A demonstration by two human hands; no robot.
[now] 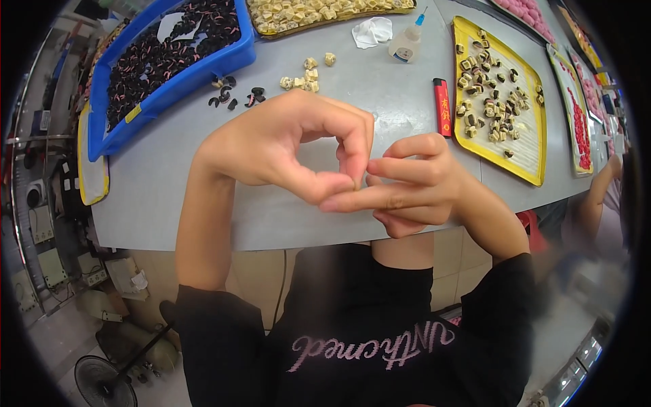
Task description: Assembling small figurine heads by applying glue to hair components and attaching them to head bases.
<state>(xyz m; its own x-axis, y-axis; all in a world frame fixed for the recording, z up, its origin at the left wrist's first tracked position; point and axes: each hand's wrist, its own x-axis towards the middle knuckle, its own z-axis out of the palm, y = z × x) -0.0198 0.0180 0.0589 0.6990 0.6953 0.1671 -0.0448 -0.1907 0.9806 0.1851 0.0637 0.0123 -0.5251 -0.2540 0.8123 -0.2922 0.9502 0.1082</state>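
Over the near part of the grey table my two hands meet at the fingertips. My left hand (291,139) is closed in a pinch, thumb against fingers, and whatever lies between them is too small or hidden to name. My right hand (417,183) has its fingers bent and pressed up to the left fingertips; anything it grips is hidden too. Beyond my left hand lie several loose cream pieces (302,82) and some dark curved pieces (234,97). A yellow-rimmed tray (540,146) to the right holds scattered cream-and-black pieces (498,108).
A blue bin (173,91) full of black and pink pieces stands at the left. Farther back are a tray of cream pieces (319,12), crumpled tissue (371,32), a needle-tipped bottle (405,45) and a red, black-ended flat object (441,107). Another person's arm (597,193) shows at right.
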